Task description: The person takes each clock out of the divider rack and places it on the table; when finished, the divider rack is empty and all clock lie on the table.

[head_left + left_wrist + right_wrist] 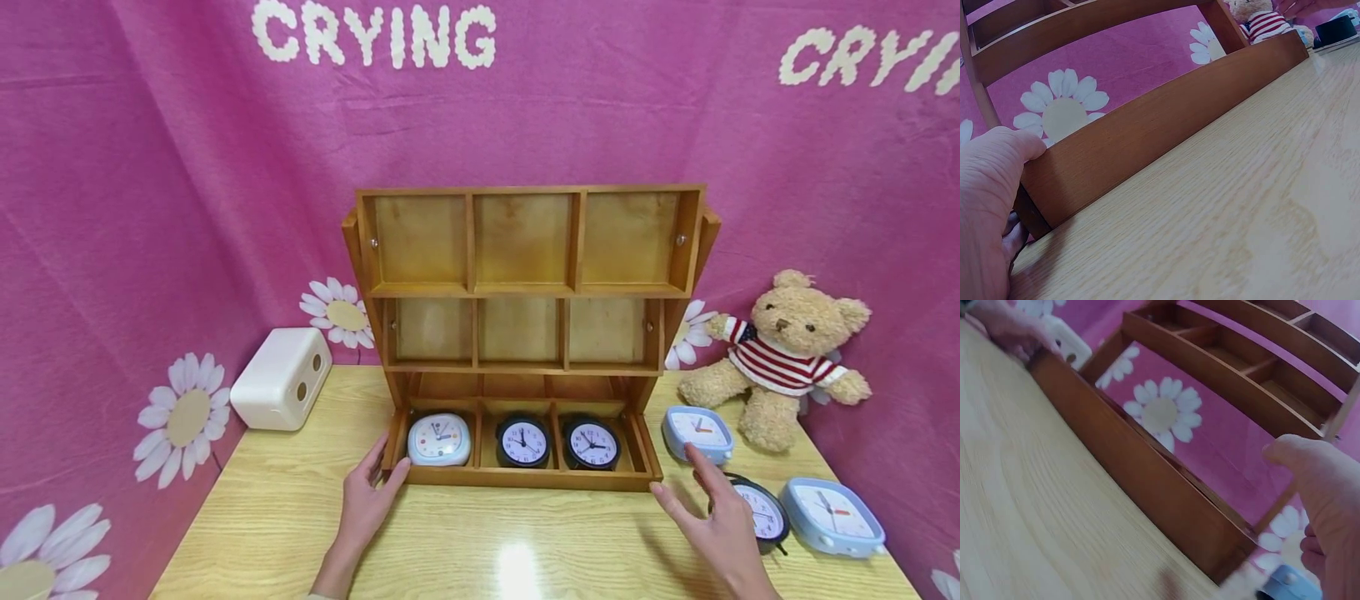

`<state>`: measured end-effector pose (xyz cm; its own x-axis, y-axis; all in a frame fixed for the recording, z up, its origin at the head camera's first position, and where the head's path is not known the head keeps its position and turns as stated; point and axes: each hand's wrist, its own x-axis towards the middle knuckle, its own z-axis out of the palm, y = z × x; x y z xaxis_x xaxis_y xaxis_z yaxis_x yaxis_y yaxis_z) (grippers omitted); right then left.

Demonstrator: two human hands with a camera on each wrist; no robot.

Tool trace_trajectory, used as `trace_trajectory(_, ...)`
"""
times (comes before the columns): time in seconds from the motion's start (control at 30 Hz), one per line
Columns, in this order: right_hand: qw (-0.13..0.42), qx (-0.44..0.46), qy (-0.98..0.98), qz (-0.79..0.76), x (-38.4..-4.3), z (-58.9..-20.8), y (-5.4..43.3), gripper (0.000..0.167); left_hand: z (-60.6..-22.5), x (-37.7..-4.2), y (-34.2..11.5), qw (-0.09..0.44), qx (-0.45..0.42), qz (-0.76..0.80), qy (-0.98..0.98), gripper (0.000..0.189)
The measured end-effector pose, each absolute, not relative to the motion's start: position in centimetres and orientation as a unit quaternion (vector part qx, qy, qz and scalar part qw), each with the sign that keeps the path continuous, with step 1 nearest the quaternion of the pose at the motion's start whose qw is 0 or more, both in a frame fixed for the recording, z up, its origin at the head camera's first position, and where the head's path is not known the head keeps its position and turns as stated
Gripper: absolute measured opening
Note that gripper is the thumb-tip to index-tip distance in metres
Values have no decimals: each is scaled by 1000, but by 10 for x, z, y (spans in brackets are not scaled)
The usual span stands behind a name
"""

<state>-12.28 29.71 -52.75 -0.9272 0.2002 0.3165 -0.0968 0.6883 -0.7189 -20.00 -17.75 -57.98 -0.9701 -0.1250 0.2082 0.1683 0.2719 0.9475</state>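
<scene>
- Two hands in view, at opposite ends of a tiered wooden shelf [525, 291] on the tabletop [450, 533].
- Left hand [371, 492]: we see it clamped on the left end of the shelf's bottom tray [525, 477], thumb over the front corner, fingers along the outer side.
- Right hand [720, 533]: holds nothing, thumb spread apart from the fingers, at the shelf's front right corner. The head view sets the thumb tip against that corner; the right wrist view shows a gap between thumb and wood. We cannot tell whether another part touches.
- Bottom tray, one clock per compartment: a pale rounded clock [439, 442] on the left, just beside our left thumb; a middle black clock [522, 442]; a right-hand black clock [592, 444], nearer the right hand.
- Near the right hand: a small blue clock [699, 433] beyond its fingertips, a loose black clock [767, 512] partly hidden by it, and a larger blue clock [832, 517] farther right.
- Behind these we note a teddy bear [780, 358] in a striped top, seated.
- Left of the shelf, well apart from both hands: a white box [273, 379] with two round holes.
- Backdrop: pink cloth [187, 167] with daisies.
</scene>
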Motion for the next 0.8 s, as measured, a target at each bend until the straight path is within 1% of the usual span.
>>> trace_trajectory(0.13,145,-18,-876,460,-131,-533,284,83,-580,-200,-178,124,-11,-604,-787,64)
trace_trajectory(0.2,134,-15,-867,479,-136,-537,279,84,-580,-200,-177,124,-10,-603,-788,64)
trace_trajectory(0.27,138,-19,-859,493,-141,-542,276,85,-580,-200,-177,124,-11,-601,-790,65)
trace_trajectory(0.37,161,-35,-849,501,-148,-551,272,86,-581,-200,-177,126,-12,-598,-791,64)
trace_trajectory(0.5,184,-53,-826,530,-155,-565,266,83,-580,-200,-178,125,-16,-596,-793,64)
trace_trajectory(0.7,175,-51,-804,566,-159,-577,262,79,-580,-200,-181,131,-9,-598,-791,63)
trace_trajectory(0.8,178,-57,-791,582,-159,-580,267,78,-581,-202,-177,124,-14,-597,-792,63)
